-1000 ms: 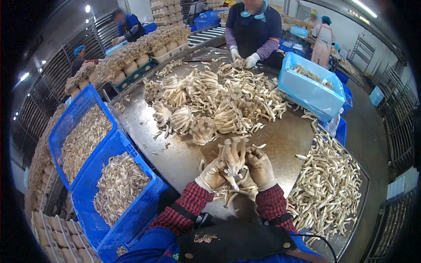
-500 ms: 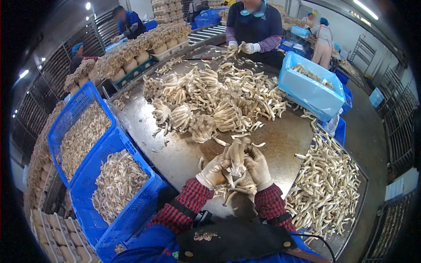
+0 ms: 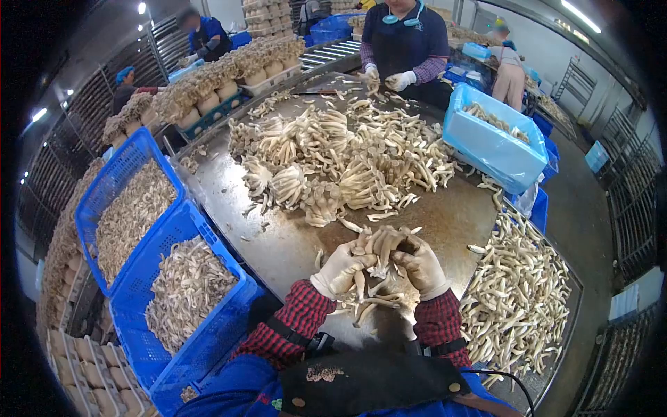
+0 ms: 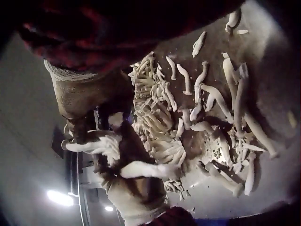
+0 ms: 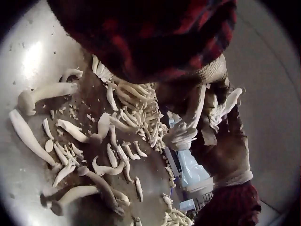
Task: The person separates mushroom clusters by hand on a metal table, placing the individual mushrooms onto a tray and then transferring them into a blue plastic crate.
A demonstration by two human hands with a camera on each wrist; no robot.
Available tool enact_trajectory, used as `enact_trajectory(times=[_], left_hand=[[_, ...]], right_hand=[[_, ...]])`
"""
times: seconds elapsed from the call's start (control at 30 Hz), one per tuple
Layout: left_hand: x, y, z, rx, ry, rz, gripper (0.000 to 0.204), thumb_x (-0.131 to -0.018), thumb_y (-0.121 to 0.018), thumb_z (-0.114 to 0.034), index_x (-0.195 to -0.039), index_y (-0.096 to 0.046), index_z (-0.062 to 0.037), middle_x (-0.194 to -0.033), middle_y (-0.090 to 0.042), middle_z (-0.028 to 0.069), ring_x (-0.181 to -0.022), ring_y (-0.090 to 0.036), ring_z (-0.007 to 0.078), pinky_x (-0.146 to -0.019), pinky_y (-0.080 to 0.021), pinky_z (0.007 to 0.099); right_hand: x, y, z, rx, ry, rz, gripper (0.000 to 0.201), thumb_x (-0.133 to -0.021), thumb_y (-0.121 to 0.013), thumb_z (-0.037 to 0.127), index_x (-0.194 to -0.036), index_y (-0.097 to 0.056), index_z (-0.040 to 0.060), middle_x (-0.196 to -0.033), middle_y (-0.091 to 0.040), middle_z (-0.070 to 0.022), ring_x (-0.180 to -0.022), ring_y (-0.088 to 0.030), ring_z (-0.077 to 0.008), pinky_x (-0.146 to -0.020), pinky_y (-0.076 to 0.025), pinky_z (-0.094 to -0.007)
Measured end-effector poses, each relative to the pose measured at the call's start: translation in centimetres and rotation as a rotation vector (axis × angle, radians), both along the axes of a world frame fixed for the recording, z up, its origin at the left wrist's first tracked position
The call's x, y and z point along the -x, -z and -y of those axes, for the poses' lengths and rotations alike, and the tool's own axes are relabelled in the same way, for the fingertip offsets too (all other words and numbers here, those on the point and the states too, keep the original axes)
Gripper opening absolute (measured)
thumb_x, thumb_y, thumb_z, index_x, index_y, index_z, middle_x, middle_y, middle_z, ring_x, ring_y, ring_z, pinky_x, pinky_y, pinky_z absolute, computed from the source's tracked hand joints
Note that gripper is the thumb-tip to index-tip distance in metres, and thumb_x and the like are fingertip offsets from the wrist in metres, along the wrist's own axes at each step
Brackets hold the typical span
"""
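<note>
Both my hands wear pale, stained gloves and are close together over the near edge of the metal table. A small clump of mushrooms (image 3: pixel 383 244) is between them, its pale stems pointing down towards me. My left hand (image 3: pixel 340 271) grips the clump's left side, and my right hand (image 3: pixel 422 267) pinches it from the right. In the left wrist view a white stem (image 4: pixel 146 169) hangs off the torn clump (image 4: pixel 104 147). Separated mushrooms (image 3: pixel 375 303) and small crumbs lie on the table (image 3: pixel 278 260) just below the hands.
A heap of mushroom clusters (image 3: pixel 326 153) covers the table's middle. Blue crates (image 3: pixel 208 333) of small mushrooms stand left; loose mushrooms (image 3: pixel 517 299) are piled right. A lined blue bin (image 3: pixel 493 153) sits at the right edge. Across the table, a gloved person (image 3: pixel 403 48) handles mushrooms.
The clump has tipped from upright and sits smaller between my hands, which have shifted slightly. Loose mushrooms now lie just beyond my fingers. The person opposite has moved both hands apart.
</note>
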State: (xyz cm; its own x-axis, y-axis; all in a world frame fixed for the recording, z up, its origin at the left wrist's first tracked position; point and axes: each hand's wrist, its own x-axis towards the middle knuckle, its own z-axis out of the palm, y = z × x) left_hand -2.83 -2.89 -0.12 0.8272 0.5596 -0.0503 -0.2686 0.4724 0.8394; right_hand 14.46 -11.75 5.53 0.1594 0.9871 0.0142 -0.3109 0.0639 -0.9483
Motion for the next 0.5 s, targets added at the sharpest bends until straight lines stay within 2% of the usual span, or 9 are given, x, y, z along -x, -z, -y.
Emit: enact_trajectory(times=[0.03,0.07,0.13,0.17,0.27,0.3,0.4,0.43,0.5], left_hand=[[-0.1,-1.2,0.9,0.032,-0.036,0.040,0.048,-0.084,-0.067,-0.013,-0.126,-0.050,0.0018,-0.117,-0.060,0.0048,-0.097,-0.060,0.0131,-0.090,-0.046,0.0264],[-0.1,-0.8,0.9,0.035,-0.037,0.040,0.048,-0.084,-0.067,-0.013,-0.126,-0.050,0.0018,-0.117,-0.060,0.0048,-0.097,-0.060,0.0131,-0.090,-0.046,0.0264],[-0.4,-0.2,0.9,0.165,-0.047,0.083,0.039,-0.085,-0.067,-0.016,-0.118,-0.056,0.0021,-0.106,-0.064,0.0044,-0.094,-0.060,0.0121,-0.086,-0.046,0.0256],[-0.4,-0.9,1.2,0.140,-0.040,0.049,0.032,-0.087,-0.065,-0.019,-0.110,-0.061,0.0022,-0.098,-0.066,0.0042,-0.092,-0.060,0.0112,-0.085,-0.045,0.0246],[-0.1,-1.4,1.0,-0.043,-0.006,-0.104,0.032,-0.087,-0.065,-0.018,-0.110,-0.060,0.0028,-0.100,-0.065,0.0038,-0.091,-0.059,0.0105,-0.086,-0.045,0.0241],[0.0,-1.8,1.3,-0.101,-0.019,-0.131,0.034,-0.086,-0.066,-0.015,-0.113,-0.058,0.0033,-0.101,-0.064,0.0027,-0.090,-0.058,0.0099,-0.085,-0.045,0.0241],[-0.5,-2.5,2.0,-0.037,-0.091,-0.128,0.033,-0.086,-0.064,-0.011,-0.115,-0.056,0.0031,-0.101,-0.063,0.0016,-0.090,-0.056,0.0086,-0.084,-0.044,0.0240],[-0.8,-1.7,1.8,0.002,-0.105,-0.126,0.029,-0.086,-0.061,-0.006,-0.114,-0.057,0.0013,-0.096,-0.061,-0.0001,-0.085,-0.055,0.0071,-0.081,-0.044,0.0234],[-1.5,-0.4,1.8,0.029,-0.161,-0.072,0.025,-0.087,-0.059,-0.007,-0.111,-0.058,0.0004,-0.094,-0.061,-0.0005,-0.082,-0.054,0.0067,-0.079,-0.044,0.0228]], right_hand=[[0.2,-0.1,0.1,-0.013,0.007,-0.064,0.017,-0.084,-0.059,-0.001,-0.100,-0.059,0.0013,-0.088,-0.058,0.0009,-0.077,-0.051,-0.0073,-0.070,-0.044,-0.0221],[0.1,0.9,-0.1,-0.010,0.007,-0.064,0.017,-0.084,-0.059,-0.001,-0.100,-0.059,0.0013,-0.088,-0.058,0.0009,-0.077,-0.051,-0.0073,-0.070,-0.044,-0.0221],[0.2,2.5,-0.5,-0.066,0.162,-0.047,0.018,-0.084,-0.061,0.003,-0.101,-0.058,0.0013,-0.090,-0.059,0.0000,-0.080,-0.053,-0.0080,-0.072,-0.044,-0.0218],[0.8,2.4,-0.5,0.023,0.239,0.074,0.024,-0.084,-0.061,0.005,-0.107,-0.058,-0.0004,-0.094,-0.061,-0.0014,-0.084,-0.056,-0.0096,-0.077,-0.046,-0.0232],[1.2,3.0,-1.1,-0.055,0.310,0.034,0.028,-0.084,-0.060,0.004,-0.111,-0.057,-0.0019,-0.098,-0.062,-0.0029,-0.086,-0.057,-0.0103,-0.077,-0.046,-0.0228],[0.7,3.4,-1.0,-0.038,0.247,-0.049,0.028,-0.086,-0.058,0.007,-0.112,-0.058,-0.0028,-0.100,-0.063,-0.0044,-0.087,-0.058,-0.0107,-0.078,-0.046,-0.0234],[0.1,4.1,-1.0,-0.020,0.251,-0.045,0.027,-0.089,-0.054,0.013,-0.111,-0.059,-0.0025,-0.102,-0.063,-0.0052,-0.089,-0.058,-0.0112,-0.080,-0.046,-0.0241],[1.0,3.2,-0.8,-0.119,0.331,0.028,0.027,-0.092,-0.047,0.019,-0.101,-0.061,-0.0018,-0.094,-0.062,-0.0044,-0.084,-0.057,-0.0119,-0.077,-0.047,-0.0251],[0.6,6.3,-1.8,-0.179,0.429,-0.021,0.027,-0.094,-0.046,0.022,-0.098,-0.060,-0.0003,-0.090,-0.061,-0.0040,-0.081,-0.057,-0.0124,-0.076,-0.047,-0.0263]])
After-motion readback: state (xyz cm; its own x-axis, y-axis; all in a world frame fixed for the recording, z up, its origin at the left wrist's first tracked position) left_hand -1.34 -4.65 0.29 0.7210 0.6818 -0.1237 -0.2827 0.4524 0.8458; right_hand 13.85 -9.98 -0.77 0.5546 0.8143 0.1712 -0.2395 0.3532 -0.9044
